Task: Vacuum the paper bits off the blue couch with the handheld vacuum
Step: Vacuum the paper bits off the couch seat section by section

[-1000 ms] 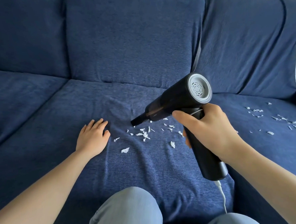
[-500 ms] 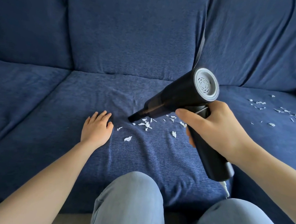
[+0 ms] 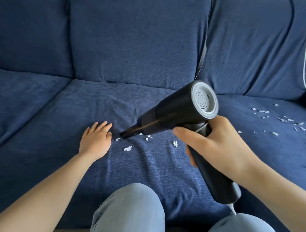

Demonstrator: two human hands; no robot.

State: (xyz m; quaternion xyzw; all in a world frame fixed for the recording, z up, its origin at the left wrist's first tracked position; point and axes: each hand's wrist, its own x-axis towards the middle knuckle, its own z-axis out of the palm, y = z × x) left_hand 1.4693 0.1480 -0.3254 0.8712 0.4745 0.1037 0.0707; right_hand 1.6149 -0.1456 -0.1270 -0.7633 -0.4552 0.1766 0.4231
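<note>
right hand [image 3: 216, 145] grips the vacuum [image 3: 177, 110]; left hand [image 3: 96, 141] rests flat on couch [image 3: 41, 127].

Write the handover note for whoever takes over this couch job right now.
Right hand grips the black handheld vacuum; its nozzle is at the white paper bits on the middle seat cushion of the blue fabric couch.
Left hand rests flat and open on that cushion beside the nozzle.
Left: a few bits there, plus the scattered paper bits on the right cushion, untouched.
</note>
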